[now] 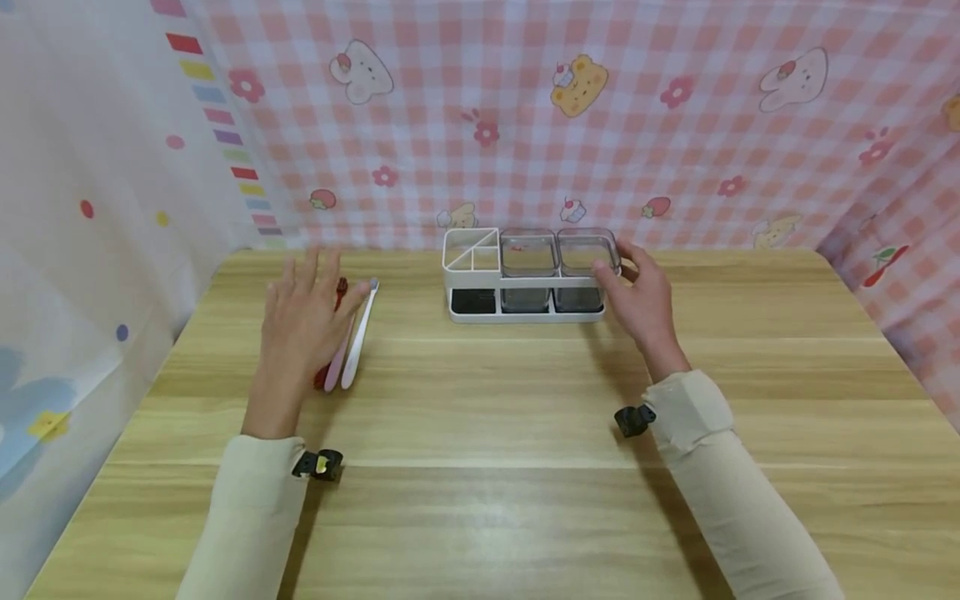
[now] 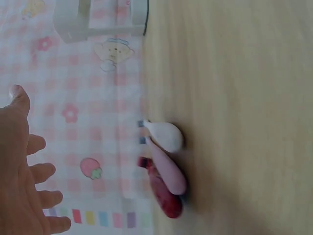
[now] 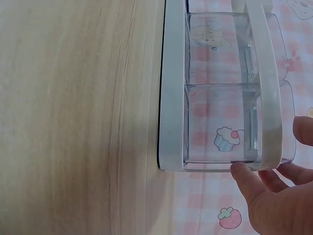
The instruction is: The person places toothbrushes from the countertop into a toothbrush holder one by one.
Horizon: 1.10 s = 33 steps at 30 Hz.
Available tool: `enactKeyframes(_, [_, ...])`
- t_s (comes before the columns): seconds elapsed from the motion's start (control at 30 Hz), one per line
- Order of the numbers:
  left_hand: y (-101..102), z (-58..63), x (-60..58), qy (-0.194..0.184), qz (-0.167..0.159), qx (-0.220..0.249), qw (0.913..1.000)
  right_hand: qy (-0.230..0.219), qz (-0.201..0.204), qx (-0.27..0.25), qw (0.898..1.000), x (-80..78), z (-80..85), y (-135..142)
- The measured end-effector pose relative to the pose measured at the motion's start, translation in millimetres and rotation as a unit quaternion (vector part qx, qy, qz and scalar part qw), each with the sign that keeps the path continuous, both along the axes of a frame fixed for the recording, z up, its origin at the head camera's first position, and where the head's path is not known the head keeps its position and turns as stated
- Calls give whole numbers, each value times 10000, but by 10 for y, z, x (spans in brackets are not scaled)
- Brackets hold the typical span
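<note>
Head view: left of frame, my left hand point(image 1: 303, 321), spread and holding nothing, hovers by utensils point(image 1: 358, 340); centre, my right hand point(image 1: 643, 302), slightly bent, touches the rack point(image 1: 474, 282), grip unclear.

soft glare on wooden tabletop point(image 1: 487, 508)

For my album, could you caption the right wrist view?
Right hand touching one of two clear containers in a white rack.

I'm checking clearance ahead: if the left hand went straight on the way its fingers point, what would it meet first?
The left hand would probably meet the pink checked cloth behind the table; nothing else shows in that line, though depth there is unclear.
</note>
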State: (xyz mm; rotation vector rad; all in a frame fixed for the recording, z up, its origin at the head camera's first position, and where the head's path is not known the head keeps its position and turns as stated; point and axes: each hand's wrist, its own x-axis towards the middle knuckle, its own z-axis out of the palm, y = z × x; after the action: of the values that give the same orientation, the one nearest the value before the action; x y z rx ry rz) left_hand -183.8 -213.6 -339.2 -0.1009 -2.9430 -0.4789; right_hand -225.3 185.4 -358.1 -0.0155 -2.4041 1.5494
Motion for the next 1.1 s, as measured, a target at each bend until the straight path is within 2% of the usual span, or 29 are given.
enactKeyframes(0.13, [-66, -71, -41, -238, 15, 77, 9997, 13, -39, -8, 10000, -2, 4, -8])
enactKeyframes(0.37, [-194, -230, -143, -996, -81, 129, 9949, 50, -116, 73, 9999, -9, 12, -20])
enactKeyframes(0.47, [-266, -307, -205, -1210, -138, 179, 9924, 55, -111, 82, 9999, -17, 14, -27])
enactKeyframes(0.73, [-367, -407, -271, -872, -84, 962, 9915, 10, -191, 56, 9998, -17, 28, -27])
enactKeyframes(0.97, [-379, -447, -258, -690, 296, 1542, 9852, -110, -182, 55, 9998, 2, 14, -24])
enactKeyframes(1.1, [-358, -502, -227, -561, 581, 1714, 9819, -166, -155, 3, 9997, 19, 1, -24])
